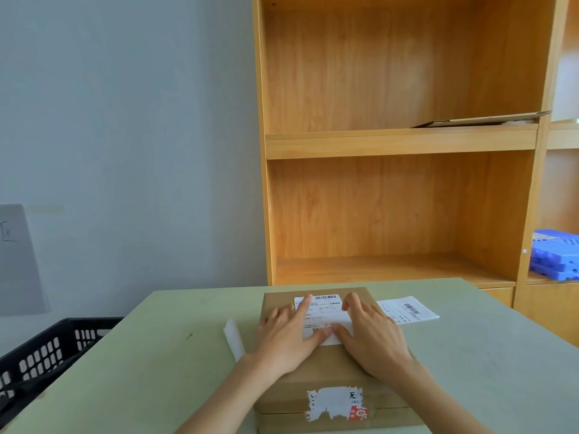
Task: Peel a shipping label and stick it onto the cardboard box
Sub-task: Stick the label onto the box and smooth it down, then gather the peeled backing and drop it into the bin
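Old sticker: a torn white and red paper patch [336,403] sits on the near end of the box top, with ragged edges.
Cardboard box: a brown box [332,368] with a flat, smooth top lies on the worktop, right in front of the person.
Left hand: the left hand [286,336] lies flat on the box top, fingers [302,308] spread apart, pointer finger stretched onto the label, thumb on the label's near edge.
Right hand: the right hand [371,336] lies flat too, fingers spread apart, pressing the label's right side; its thumb tip meets the left thumb.
Shipping label: a white paper rectangle [322,311] with black bar codes and small print lies flat on the far half of the box top, between and under both hands.
Backing strip: a thin, shiny white strip [234,339] lies on the worktop just left of the box.
Spare label: another white sheet with a bar code [407,309] lies flat on the worktop, just right of the box.
Worktop: pale green, smooth and flat [485,355].
Basket: a black plastic basket [47,355] with slot holes stands beside the worktop on the left.
Shelf: a tall, yellow wooden shelf [401,145] stands behind the worktop; a flat piece of cardboard [479,119] rests on one board.
Blue stack: bumpy blue plastic pieces [554,255] are piled in the next shelf on the right.
Wall: plain and grey [125,120].
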The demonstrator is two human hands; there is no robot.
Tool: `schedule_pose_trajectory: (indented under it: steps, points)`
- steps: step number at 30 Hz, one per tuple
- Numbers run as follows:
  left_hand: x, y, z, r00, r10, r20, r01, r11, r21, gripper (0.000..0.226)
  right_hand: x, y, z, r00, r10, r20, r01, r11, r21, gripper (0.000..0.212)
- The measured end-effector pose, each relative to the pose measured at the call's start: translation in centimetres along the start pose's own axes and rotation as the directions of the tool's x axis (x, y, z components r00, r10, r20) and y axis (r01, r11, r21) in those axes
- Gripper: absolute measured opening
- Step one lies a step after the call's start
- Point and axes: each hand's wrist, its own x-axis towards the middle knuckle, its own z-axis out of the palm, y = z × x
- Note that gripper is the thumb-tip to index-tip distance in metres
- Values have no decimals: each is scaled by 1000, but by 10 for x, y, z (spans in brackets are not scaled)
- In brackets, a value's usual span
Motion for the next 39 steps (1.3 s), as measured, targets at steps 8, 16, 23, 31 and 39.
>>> schedule_pose_trajectory:
  steps: [8, 16, 23, 31, 39]
  points:
    - [0, -7, -2, 1000, 6, -2, -6, 1000, -23, 76, -3, 9, -6, 999, 31, 38, -29, 998, -50, 29]
    - [-3, -11, -6, 1000, 17, 12, -16, 998, -59, 70, -5, 12, -10, 997, 63, 52, -61, 997, -41, 28]
    - [-12, -23, -14, 997, 69, -32, -74, 980, -184, 59, -9, 23, -14, 994, 102, 27, -100, 994, -47, 21]
    - [-1, -38, -10, 970, 133, -203, -169, 971, -171, 29, 2, -7, -12, 999, 0, -37, 0, 1000, 6, 8]
    - [9, -94, -23, 961, 156, -227, -198, 964, -176, 32, 33, -85, 6, 986, -164, 44, 159, 982, 98, 19]
